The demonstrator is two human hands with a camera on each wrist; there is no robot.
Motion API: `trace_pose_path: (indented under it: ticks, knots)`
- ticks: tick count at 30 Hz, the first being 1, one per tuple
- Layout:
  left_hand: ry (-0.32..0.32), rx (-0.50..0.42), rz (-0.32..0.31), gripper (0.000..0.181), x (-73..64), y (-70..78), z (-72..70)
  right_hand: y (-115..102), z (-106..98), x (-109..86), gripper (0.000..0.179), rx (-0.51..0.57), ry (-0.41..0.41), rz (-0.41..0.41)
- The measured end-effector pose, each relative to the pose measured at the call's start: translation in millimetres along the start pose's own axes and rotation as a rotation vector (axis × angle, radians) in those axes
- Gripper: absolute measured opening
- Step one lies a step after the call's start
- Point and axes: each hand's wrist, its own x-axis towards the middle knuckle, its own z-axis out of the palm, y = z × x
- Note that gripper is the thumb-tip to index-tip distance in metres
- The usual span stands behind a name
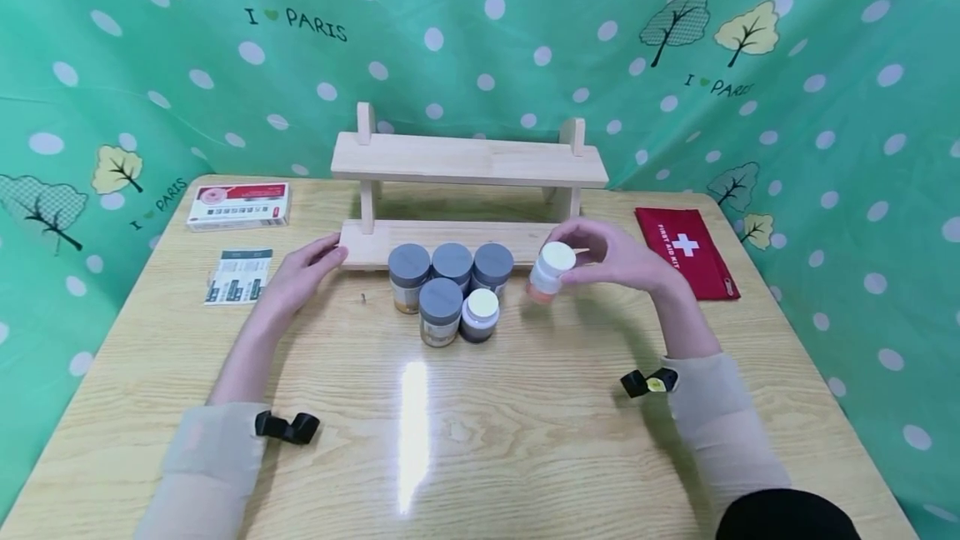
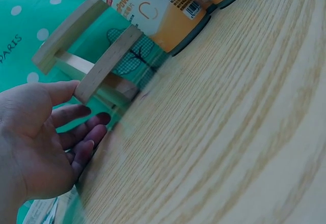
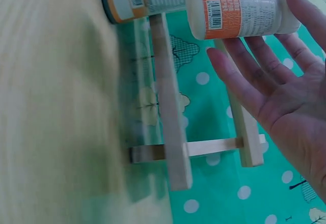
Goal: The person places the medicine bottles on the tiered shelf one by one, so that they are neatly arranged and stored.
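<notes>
My right hand (image 1: pixel 618 258) holds a small white pill bottle (image 1: pixel 547 275) with an orange label band, thumb and fingers around its cap end. The bottle is tilted and raised off the table, before the right end of a two-tier wooden rack (image 1: pixel 468 160). At the rack's left end, my left hand (image 1: pixel 298 275) touches the lower board, its thumb against the board's end and its other fingers loosely bent in the left wrist view. Between the hands, several grey-lidded jars (image 1: pixel 440 315) stand bunched with another white-capped bottle (image 1: pixel 480 317) in front of the rack.
A red and white medicine box (image 1: pixel 240 207) lies at the back left, with a printed packet (image 1: pixel 238 277) in front of it. On the right lies a red first aid pouch (image 1: pixel 686 252). A green patterned cloth (image 1: pixel 480 32) hangs behind the wooden table (image 1: pixel 525 440).
</notes>
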Motion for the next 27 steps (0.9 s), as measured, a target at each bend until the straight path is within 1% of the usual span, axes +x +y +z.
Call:
trace_pose_path:
  ticks: [8,12,16,21,27]
  knots:
    - [0.006,0.01,0.014,0.076,0.2,1.9,0.6,-16.9,-13.4,14.5,0.041,0.008,0.068,-0.03]
    - [0.001,-0.006,0.019,0.077,-0.7,3.3,1.5,-25.0,-17.0,24.1,0.041,0.014,0.092,-0.042]
    - [0.007,-0.004,0.023,0.077,-2.5,3.9,-1.0,-31.0,-18.5,40.1,0.039,0.045,0.116,-0.068]
    - [0.01,0.013,0.03,0.077,-1.7,2.9,-0.7,-38.5,-19.2,62.2,0.037,0.05,0.149,-0.116]
    - [0.016,0.007,0.031,0.076,-3.5,3.1,-0.4,-53.3,-17.2,86.8,0.037,0.046,0.193,-0.096]
